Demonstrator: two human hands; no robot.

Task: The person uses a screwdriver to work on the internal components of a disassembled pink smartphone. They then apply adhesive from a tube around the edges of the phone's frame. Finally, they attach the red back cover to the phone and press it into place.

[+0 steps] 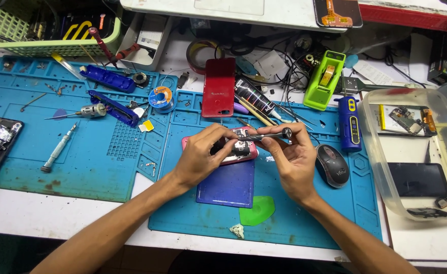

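My left hand (200, 155) steadies an opened pink phone (244, 150) lying on the blue work mat (305, 213). Fingers of that hand also touch the tip end of a dark screwdriver (266, 135). My right hand (293, 157) grips the screwdriver near its round cap, holding it level over the phone's upper part. Under the phone lies a dark blue rectangular pad (227, 185). A green plastic pick (258, 210) rests on the mat just below the hands.
A red phone back (219, 87), a glue tube (256, 99), a green tape dispenser (325, 78) and a blue tool (349, 123) lie behind. A mouse (331, 165) and a clear tub (416, 152) of parts sit right. Another mat (56, 147) with tools lies left.
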